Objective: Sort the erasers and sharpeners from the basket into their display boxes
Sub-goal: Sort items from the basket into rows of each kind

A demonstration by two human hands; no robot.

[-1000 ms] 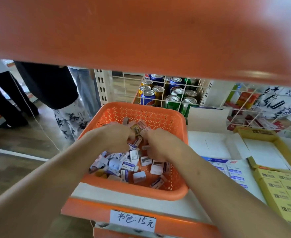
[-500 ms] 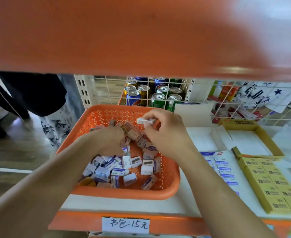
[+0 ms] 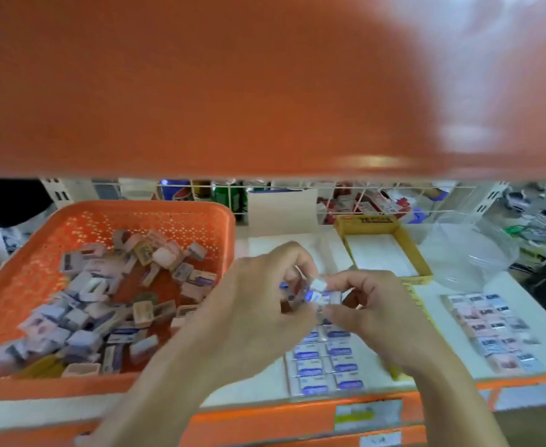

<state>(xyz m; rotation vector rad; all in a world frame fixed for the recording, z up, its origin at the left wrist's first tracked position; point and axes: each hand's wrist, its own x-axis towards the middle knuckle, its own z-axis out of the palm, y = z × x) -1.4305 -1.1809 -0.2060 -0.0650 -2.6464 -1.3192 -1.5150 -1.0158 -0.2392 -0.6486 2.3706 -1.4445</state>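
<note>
Orange basket (image 3: 226, 221) and eraser rows (image 3: 323, 366) sit on white shelf (image 3: 442, 337).

Frame motion-blurred; basket (image 3: 142, 210) cut off left; print on erasers (image 3: 310, 371) unreadable.

We see the basket (image 3: 136, 209) at left on the shelf (image 3: 258, 377), erasers (image 3: 81, 321) heaped inside. Right of it lie eraser rows (image 3: 324, 366), with a box (image 3: 366, 221) behind them.

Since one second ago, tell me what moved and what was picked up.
Both hands came out of the orange basket and moved right: left hand and right hand now pinch small erasers together above the rows of blue-labelled erasers. The basket stayed put.
</note>
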